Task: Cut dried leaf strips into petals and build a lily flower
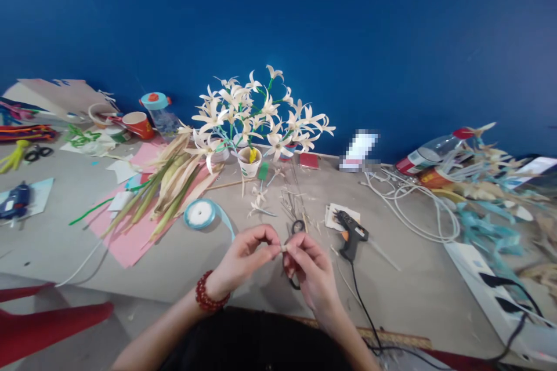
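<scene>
Over the table's near edge my left hand and my right hand meet, thumbs and forefingers pinched on a small pale strip. Most of that strip is hidden by the fingertips. Black-handled scissors lie beneath the right hand, partly covered. Left of my hands stands a roll of light blue ribbon, its loose end trailing toward the left hand. A glue gun rests on the right, near a white pad. Beyond the hands are loose pale flowers and thin stems.
Many pale flowers rise from a paper cup by the blue wall. Dried husks cover pink paper at left. A white cable, a plastic bottle and a power strip occupy the right side.
</scene>
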Demonstrator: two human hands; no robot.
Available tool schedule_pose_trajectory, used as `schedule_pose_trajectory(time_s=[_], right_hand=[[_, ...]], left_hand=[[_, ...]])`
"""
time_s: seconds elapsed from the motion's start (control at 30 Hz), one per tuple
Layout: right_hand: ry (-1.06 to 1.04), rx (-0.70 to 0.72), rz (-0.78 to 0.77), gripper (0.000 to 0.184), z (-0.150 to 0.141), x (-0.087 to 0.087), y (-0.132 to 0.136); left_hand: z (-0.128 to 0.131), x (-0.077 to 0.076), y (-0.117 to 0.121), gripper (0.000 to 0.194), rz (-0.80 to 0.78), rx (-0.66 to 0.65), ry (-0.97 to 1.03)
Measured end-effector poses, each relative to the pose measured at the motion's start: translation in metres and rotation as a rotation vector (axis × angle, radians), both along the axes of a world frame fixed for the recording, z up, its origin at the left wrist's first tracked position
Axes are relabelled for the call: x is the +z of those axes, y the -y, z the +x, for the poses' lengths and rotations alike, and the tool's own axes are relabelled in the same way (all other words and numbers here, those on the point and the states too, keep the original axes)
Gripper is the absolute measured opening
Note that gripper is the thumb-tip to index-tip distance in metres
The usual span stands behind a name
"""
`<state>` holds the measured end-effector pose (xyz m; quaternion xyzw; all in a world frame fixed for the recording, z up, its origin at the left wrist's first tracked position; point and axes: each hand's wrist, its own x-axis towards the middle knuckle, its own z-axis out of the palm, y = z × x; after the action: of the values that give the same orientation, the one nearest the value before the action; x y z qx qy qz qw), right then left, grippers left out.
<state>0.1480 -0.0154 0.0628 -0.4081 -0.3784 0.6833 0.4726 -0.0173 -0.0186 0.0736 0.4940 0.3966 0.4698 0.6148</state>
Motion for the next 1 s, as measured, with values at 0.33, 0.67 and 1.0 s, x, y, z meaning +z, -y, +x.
schedule_pose_trajectory(time_s=[0.33, 0.67, 1.0], right_hand=[[0.164, 0.199, 0.069, 0.016, 0.007, 0.009, -0.006], [-0.155, 0.203, -0.098, 0.013, 0.024, 0.002, -0.014], [0.005, 0.265, -0.047, 0.010, 0.007, 0.006, -0.007]], left_hand=[[-0.003, -0.002, 0.001, 0.018, 0.023, -0.103, -0.095], [-0.004, -0.015, 0.005, 0.014, -0.063, -0.050, 0.224], [0.001, -0.009, 0.007, 0.016, -0.056, -0.084, 0.195]])
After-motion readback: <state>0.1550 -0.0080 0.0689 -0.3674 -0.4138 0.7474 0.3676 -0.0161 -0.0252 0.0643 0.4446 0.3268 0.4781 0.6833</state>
